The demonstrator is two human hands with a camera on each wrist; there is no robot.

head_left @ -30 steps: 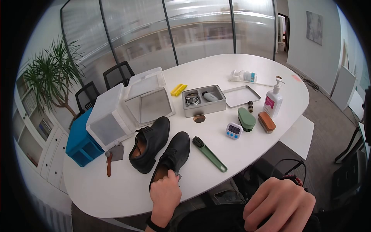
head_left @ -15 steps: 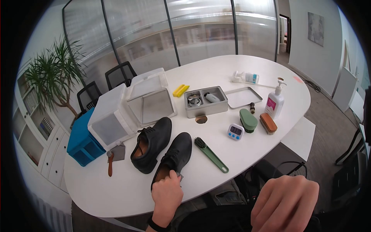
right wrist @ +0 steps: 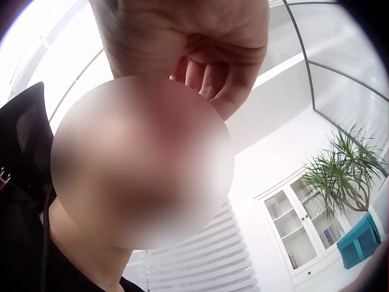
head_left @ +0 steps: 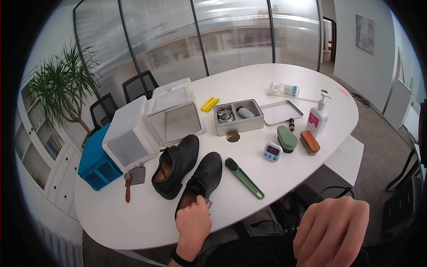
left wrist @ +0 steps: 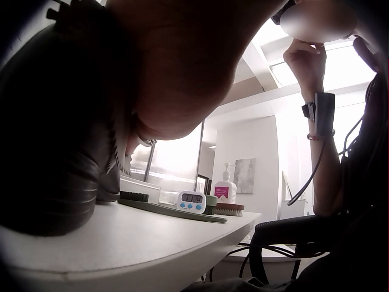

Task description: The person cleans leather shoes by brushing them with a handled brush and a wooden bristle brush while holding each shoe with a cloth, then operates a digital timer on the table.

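Note:
My left hand (head_left: 194,222) is at the opening of the nearer black lace-up shoe (head_left: 209,171). Its fingers grip a grey cloth with a zigzag edge (head_left: 209,204) against the shoe's side; most of the cloth is hidden under the hand. A second black shoe (head_left: 183,158) stands just to the left, brown inside. In the left wrist view the shoe's dark leather fills the left side. Raised off the table at lower right, my right hand (head_left: 331,233) has its fingers curled and holds nothing; the right wrist view shows it close by the face.
Right of the shoes lies a green long-handled brush (head_left: 244,178). Beyond are a timer (head_left: 272,152), a green brush (head_left: 287,138), a wooden brush (head_left: 310,142), a pump bottle (head_left: 317,119) and a metal tin (head_left: 239,116). A clear box (head_left: 126,133) and wooden-handled tool (head_left: 128,189) stand left.
My right hand has shifted slightly to the right and turned a little. My left hand keeps its hold at the shoe opening. The head view has moved slightly.

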